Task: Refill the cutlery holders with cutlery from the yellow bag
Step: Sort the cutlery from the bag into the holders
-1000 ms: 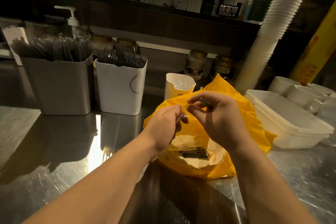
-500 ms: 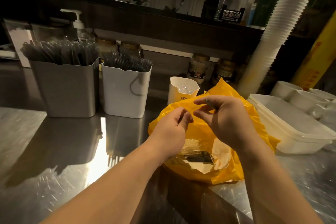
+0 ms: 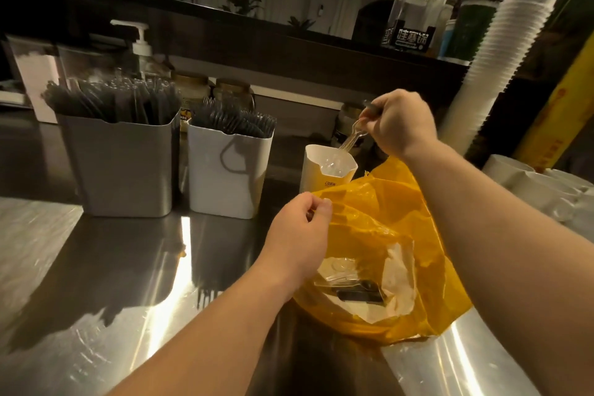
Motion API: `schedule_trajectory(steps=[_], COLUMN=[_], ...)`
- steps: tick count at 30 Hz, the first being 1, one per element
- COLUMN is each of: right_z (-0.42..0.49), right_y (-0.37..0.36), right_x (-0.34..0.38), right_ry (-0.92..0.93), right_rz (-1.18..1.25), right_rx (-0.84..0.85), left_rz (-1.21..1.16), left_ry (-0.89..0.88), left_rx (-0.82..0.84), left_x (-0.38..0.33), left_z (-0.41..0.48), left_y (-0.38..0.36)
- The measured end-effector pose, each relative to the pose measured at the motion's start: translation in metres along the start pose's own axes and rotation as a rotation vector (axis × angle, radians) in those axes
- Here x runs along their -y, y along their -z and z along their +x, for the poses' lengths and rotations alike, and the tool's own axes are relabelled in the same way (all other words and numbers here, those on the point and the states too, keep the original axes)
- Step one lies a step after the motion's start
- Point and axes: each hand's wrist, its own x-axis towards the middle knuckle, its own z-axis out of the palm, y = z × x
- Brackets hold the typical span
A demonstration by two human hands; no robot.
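Observation:
The yellow bag (image 3: 395, 222) lies open on the steel counter, with wrapped dark cutlery (image 3: 356, 294) showing at its bottom. My left hand (image 3: 302, 235) pinches the bag's near rim. My right hand (image 3: 398, 122) is raised behind the bag and grips a clear plastic spoon (image 3: 350, 138), whose lower end dips into the small white holder (image 3: 328, 170). Further left stand a white holder (image 3: 228, 177) full of dark forks and a grey holder (image 3: 125, 167) packed with dark cutlery.
A tall stack of white cups (image 3: 495, 51) leans at the right, with white containers (image 3: 546, 186) beneath it. A pump bottle (image 3: 141, 48) and jars (image 3: 231, 90) stand behind the holders. The steel counter (image 3: 96, 283) stretches left and forward.
My right hand has risen away from the bag's mouth and carried the clear spoon over to the small white holder. My left hand stays at the bag's rim.

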Motion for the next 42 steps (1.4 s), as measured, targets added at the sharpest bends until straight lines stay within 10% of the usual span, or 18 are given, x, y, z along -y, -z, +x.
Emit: schedule_trajectory(steps=[14, 22, 28, 42], right_z=[-0.011, -0.07, -0.135, -0.137], right_y=[-0.054, 0.018, 0.028, 0.003], right_x=[0.017, 0.003, -0.033, -0.044], right_ry=[-0.037, -0.088, -0.274, -0.199], right_rz=[-0.224, -0.114, -0.274, -0.036], right_rx=[0.471, 0.27, 0.736, 0.647], left_rz=[0.068, 0.487, 0.725, 1.195], left_ry=[0.0, -0.056, -0.154, -0.026], left_rx=[0.113, 0.265, 0.374, 0.702], left_x=[-0.01, -0.006, 0.002, -0.003], left_z=[-0.003, -0.007, -0.018, -0.012], left_y=[0.003, 0.005, -0.02, -0.062])
